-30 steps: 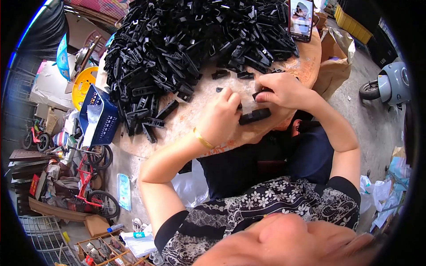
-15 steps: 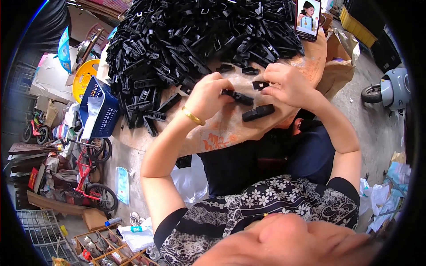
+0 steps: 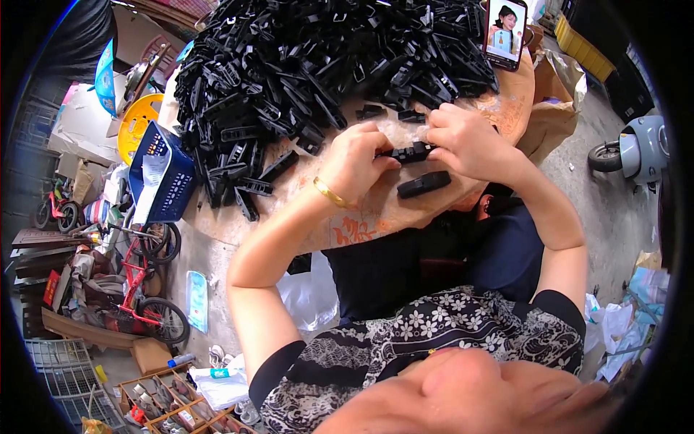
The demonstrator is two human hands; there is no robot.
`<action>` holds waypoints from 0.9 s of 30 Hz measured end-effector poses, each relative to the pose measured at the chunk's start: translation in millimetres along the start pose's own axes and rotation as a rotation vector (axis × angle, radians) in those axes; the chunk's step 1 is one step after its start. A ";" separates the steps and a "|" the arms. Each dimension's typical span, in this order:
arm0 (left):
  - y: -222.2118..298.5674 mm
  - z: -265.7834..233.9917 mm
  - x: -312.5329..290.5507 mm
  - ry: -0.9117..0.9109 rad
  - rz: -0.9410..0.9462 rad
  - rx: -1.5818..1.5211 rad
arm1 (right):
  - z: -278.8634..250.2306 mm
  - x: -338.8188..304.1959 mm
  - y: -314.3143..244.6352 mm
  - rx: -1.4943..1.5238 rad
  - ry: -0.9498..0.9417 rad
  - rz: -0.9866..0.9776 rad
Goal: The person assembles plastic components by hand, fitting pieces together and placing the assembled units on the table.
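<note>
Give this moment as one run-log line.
left hand: holds black part | right hand: at part's right end | loose piece: on table | black pile: beyond hands

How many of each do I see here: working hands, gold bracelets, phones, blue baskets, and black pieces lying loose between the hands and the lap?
Working hands: 2 (left hand, right hand)
Gold bracelet: 1
Phone: 1
Blue basket: 1
Loose black piece: 1
Total: 6
</note>
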State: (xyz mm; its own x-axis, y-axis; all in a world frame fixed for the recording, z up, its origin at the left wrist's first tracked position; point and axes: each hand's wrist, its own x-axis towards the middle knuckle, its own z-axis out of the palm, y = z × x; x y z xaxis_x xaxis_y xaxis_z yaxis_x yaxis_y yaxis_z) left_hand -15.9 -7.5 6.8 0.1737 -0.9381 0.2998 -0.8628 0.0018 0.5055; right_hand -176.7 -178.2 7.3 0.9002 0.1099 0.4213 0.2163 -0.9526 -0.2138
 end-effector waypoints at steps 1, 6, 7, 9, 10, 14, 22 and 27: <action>-0.3 2.3 0.5 -0.001 0.002 -0.001 | 5.7 1.3 1.3 -0.001 0.000 0.003; 1.7 6.1 0.7 -0.022 0.031 -0.070 | 17.0 8.1 4.1 0.195 0.058 -0.080; 1.8 4.9 1.7 -0.022 0.033 -0.067 | 17.8 7.7 4.1 0.222 0.066 -0.071; 3.2 1.2 4.2 -0.156 0.013 -0.173 | 9.9 3.2 5.6 0.259 -0.027 -0.060; 4.9 -1.9 6.2 -0.153 0.010 -0.171 | 4.2 1.7 5.5 0.296 -0.124 -0.048; -8.7 -7.0 14.1 -0.066 0.119 -0.073 | -20.1 4.6 -2.1 0.397 -0.457 0.010; -56.8 -3.1 41.6 0.342 0.039 0.630 | 37.7 24.1 8.4 -0.237 0.150 0.036; -57.3 -5.6 48.6 0.302 0.031 0.733 | 27.2 18.7 3.4 -0.047 0.085 0.144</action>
State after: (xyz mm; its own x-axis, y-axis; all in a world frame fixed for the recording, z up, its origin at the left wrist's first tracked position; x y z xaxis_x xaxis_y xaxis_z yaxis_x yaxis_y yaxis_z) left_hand 44.7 -51.3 -3.1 0.1747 -0.8067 0.5645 -0.9439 -0.3004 -0.1371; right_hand -148.8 -171.6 -9.5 0.8852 -0.0507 0.4625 0.0682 -0.9691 -0.2369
